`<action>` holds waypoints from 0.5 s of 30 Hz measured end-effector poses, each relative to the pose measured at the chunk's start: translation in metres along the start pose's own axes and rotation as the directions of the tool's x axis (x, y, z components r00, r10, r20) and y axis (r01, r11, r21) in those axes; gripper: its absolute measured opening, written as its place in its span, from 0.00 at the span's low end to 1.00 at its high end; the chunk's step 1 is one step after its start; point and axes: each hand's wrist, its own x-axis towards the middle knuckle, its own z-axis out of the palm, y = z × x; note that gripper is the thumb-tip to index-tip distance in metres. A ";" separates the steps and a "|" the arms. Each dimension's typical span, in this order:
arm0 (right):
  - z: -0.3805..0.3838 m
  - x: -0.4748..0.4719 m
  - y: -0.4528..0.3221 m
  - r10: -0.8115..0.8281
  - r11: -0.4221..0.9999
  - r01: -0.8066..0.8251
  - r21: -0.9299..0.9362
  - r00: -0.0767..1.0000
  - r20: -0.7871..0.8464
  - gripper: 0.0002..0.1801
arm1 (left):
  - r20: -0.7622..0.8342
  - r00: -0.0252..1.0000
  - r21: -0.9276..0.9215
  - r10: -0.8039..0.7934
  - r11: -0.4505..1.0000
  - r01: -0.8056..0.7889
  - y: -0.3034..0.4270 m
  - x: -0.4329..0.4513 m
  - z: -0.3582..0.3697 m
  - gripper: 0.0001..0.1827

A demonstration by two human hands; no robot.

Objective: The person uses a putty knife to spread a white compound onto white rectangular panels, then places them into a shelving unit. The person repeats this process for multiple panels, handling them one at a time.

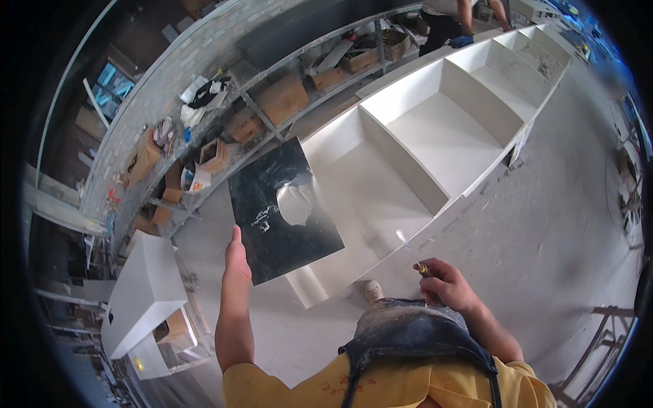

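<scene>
My left hand (237, 259) holds a flat black board (275, 245) by its left edge, with the thumb along the side and the fingers hidden beneath. A mound of white paste (295, 204) sits on the board, beside a smaller white smear (262, 218). In my right hand (445, 283) is a slim spatula-like tool (422, 269) with a yellow-banded handle, its pale tip pointing away from me over the near edge of a long white shell (408, 168). Upright partitions divide the shell into several open compartments. The board covers part of its near left end.
Metal shelving (262, 115) with cardboard boxes (283, 99) runs along the brick wall. A co-worker's blue-gloved hand (461, 41) rests at the shell's far end. A white box-like casing (150, 296) stands at left, a metal frame (602, 341) at lower right. Grey floor (541, 204) lies between.
</scene>
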 end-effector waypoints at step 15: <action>-0.132 -0.120 -0.046 -0.532 0.793 0.548 -0.264 0.836 0.136 0.22 | 0.260 0.942 -0.447 0.213 0.891 -0.078 -0.064 -0.333 0.059 0.36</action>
